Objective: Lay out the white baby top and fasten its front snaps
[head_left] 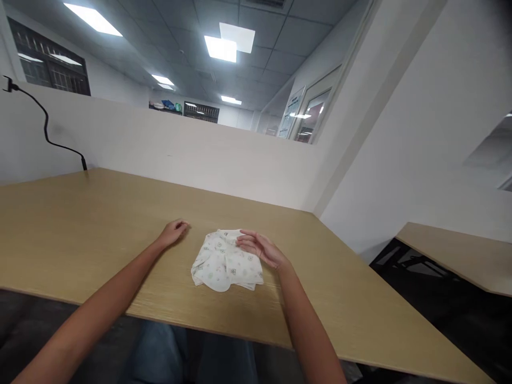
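A white folded piece of fabric [224,264] with small printed figures, perhaps a small garment, lies on the wooden tabletop [160,282] in front of me. Its lower edge is rounded in the middle and a layer shows at the lower right corner. My right hand [262,249] is over its upper right part, fingers stretched out and slightly apart, gripping nothing; whether the fingertips touch the fabric I cannot tell. To the left, apart from the fabric, my left hand [174,232] rests on the table with its fingers loosely curled in and nothing visible in them.
A low white partition [208,160] runs along the table's far edge, and a white wall [384,160] rises at the right. At the back left stands a black flexible stalk [47,128] with a clamp-like head. Another table [456,256] is at the far right.
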`<state>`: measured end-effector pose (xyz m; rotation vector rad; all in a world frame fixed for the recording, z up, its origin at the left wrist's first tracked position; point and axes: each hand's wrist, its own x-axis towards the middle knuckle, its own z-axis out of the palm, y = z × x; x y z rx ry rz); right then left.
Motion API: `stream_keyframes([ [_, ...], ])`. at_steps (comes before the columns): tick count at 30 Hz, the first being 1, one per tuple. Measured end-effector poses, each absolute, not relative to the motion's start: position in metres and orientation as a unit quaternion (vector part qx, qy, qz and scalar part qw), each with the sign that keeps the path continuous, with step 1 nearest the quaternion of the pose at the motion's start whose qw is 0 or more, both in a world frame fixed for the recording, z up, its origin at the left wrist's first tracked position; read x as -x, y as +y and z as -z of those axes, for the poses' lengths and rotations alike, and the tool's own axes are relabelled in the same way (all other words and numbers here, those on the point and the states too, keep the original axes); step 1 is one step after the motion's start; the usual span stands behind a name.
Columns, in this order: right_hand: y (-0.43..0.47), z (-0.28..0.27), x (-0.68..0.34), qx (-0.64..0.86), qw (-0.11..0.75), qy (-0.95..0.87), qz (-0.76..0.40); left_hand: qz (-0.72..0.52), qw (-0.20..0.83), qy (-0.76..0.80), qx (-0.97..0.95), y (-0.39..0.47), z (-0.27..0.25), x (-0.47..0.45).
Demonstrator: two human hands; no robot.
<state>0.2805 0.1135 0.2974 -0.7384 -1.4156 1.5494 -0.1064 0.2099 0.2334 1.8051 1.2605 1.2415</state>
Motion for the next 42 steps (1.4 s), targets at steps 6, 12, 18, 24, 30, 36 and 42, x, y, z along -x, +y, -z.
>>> stream_keyframes([
  [6, 0.123, -0.275, -0.335, 0.484, 0.523, -0.509, -0.483, -0.352, 0.32, 0.426, -0.769, 0.183, -0.252, 0.104],
  [12, 0.111, -0.267, -0.344, 0.537, 0.272, -0.606, -0.52, -0.248, 0.283, 0.315, -0.871, 0.164, -0.258, 0.076],
  [18, 0.11, -0.266, -0.319, 0.515, 0.264, -0.654, -0.487, -0.26, 0.176, 0.305, -0.899, 0.158, -0.254, 0.056],
  [24, 0.115, -0.26, -0.312, 0.514, 0.352, -0.641, -0.449, -0.305, 0.246, 0.328, -0.86, 0.158, -0.249, 0.052],
  [30, 0.13, -0.249, -0.315, 0.554, 0.478, -0.493, -0.47, -0.381, 0.292, 0.373, -0.794, 0.166, -0.245, 0.055],
  [36, 0.14, -0.241, -0.331, 0.578, 0.525, -0.453, -0.431, -0.377, 0.26, 0.429, -0.779, 0.178, -0.245, 0.066],
  [42, 0.143, -0.242, -0.352, 0.598, 0.574, -0.437, -0.35, -0.374, 0.235, 0.451, -0.776, 0.183, -0.255, 0.093],
])
